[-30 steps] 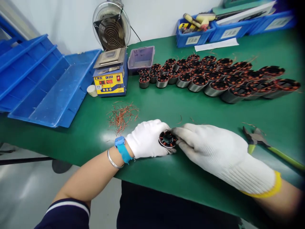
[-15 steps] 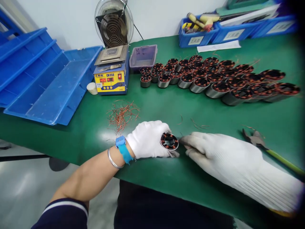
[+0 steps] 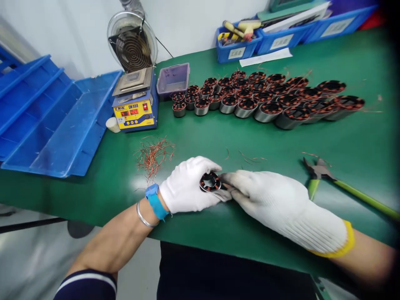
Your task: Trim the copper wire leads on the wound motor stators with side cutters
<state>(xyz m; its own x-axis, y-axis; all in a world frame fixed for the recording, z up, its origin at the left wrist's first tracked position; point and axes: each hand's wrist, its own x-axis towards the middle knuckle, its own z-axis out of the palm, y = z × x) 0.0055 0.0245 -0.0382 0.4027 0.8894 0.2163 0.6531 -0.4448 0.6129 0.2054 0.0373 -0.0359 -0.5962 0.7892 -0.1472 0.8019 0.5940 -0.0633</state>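
Note:
My left hand (image 3: 184, 186), in a white glove, is wrapped round a motor stator (image 3: 205, 187), a metal ring with a black insert and copper windings. Its open top faces up toward me. My right hand (image 3: 275, 200), also gloved, has its thumb and fingers pinched together at the stator's right edge. Whatever lies between those fingertips is too small to make out. Diagonal cutters (image 3: 321, 171) with green handles lie on the bench to the right of my right hand. Left of my left hand is a heap of copper wire clippings (image 3: 154, 157).
Several wound stators (image 3: 261, 98) stand in rows across the green bench (image 3: 193, 137). A yellow-and-blue CM 558 machine (image 3: 134, 114) stands by a purple bin (image 3: 173, 81). Blue trays (image 3: 71, 129) fill the left; blue tool boxes (image 3: 237, 52) and a fan (image 3: 133, 46) line the back.
My right fingertips have come up against the stator's right edge, where a small gap showed before. The left hand still holds the stator. The view has shifted to the right.

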